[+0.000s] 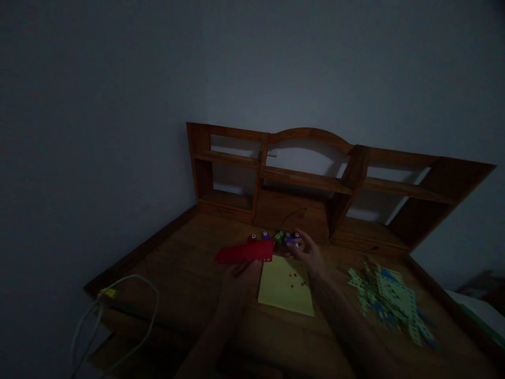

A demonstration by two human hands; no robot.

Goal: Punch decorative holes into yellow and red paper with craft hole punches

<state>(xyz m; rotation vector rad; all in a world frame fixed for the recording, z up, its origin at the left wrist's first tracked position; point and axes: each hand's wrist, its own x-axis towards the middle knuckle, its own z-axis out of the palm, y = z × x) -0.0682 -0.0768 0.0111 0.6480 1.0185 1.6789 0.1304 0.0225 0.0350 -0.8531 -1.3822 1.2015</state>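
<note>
A red, flat, box-like piece [245,252] with small dots along its near edge is in my left hand [241,273], which grips it from below. My right hand [310,255] reaches to a row of small round pieces, its thumb and fingers curled round a purple piece [290,241]. Beside that stand green pieces [279,238], another purple piece [265,236] and a red piece [253,238], all with white-ringed dark tops. Under and between my hands lies a pale yellow sheet or pad [284,289] with several tiny red bits [295,275] on it. Dim light blurs the details.
To the right lies a pile of pale green and blue perforated pieces [394,295]. A wooden shelf unit [307,181] stands along the back of the wooden table [189,268]. A white cable [155,302] loops over the front left edge, near a yellow item [108,292].
</note>
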